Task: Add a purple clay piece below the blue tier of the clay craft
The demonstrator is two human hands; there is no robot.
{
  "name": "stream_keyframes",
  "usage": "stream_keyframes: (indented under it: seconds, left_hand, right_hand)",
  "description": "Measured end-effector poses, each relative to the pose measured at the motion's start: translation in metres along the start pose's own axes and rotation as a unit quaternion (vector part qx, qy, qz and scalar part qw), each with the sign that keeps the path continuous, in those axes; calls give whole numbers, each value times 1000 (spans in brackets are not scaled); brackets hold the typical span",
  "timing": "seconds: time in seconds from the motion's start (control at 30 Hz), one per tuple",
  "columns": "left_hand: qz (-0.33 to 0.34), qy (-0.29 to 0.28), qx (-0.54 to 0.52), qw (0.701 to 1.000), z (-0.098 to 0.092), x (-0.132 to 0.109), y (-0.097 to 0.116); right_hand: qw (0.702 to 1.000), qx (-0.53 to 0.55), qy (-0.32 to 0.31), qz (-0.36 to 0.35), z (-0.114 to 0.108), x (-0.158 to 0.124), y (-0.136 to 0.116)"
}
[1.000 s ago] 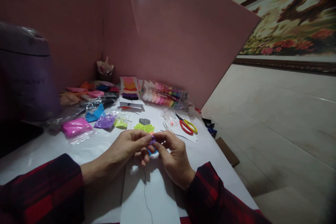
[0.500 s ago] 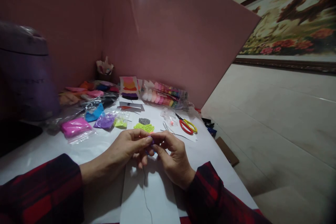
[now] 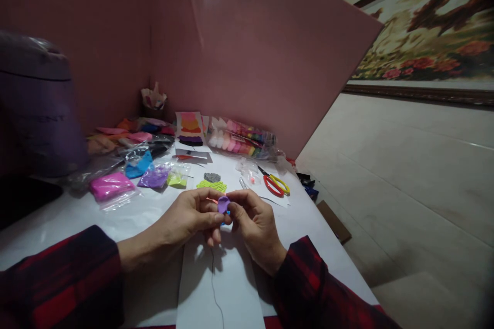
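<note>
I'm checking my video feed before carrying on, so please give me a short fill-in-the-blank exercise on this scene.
1. The left hand and right hand hold a small ____ piece.
2. The scissors have handles in red and ____.
3. The plastic packet nearest the left sleeve holds something bright ____.
4. The gray patch lies just beyond the ____ patch.

Missing words: purple; yellow; pink; yellow-green.
</note>
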State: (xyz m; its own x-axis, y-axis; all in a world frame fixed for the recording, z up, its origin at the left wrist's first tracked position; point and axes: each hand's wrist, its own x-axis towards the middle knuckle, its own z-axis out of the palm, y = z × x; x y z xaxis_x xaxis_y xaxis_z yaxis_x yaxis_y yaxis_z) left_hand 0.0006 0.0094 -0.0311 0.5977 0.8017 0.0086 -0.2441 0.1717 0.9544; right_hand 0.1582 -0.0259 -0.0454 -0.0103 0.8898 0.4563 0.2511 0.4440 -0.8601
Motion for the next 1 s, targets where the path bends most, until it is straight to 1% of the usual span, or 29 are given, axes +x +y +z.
stream_keyframes:
  seconds: [0.17, 0.3, 0.37, 0.47, 0.57, 0.67, 0.87, 1.0]
  left_hand:
    - [-3, 40, 77, 996, 2, -2, 4]
    - [26, 47, 82, 995, 4, -2, 6]
    - [32, 46, 82, 995, 4, -2, 7]
    - [19, 65, 58, 996, 4, -3, 6]
    - [12, 77, 39, 996, 5, -3, 5]
    - [17, 78, 63, 995, 5, -2, 5]
    - [26, 73, 118, 990, 2, 1, 4]
    - [19, 69, 111, 991, 4, -1, 6]
  right_hand:
    - [999, -28, -23, -35, -2, -2, -4]
    - [996, -48, -45, -59, -2, -3, -7]
    - [996, -56, -37, -66, -1, -3, -6]
    - [997, -50, -16, -63, 1, -2, -3]
    - [998, -41, -8, -52, 1, -2, -2]
    - [997, -53, -8, -54, 1, -2, -4]
    - [991, -86, -31, -95, 0, -3, -9]
    - [991, -109, 0, -79, 0, -1, -8]
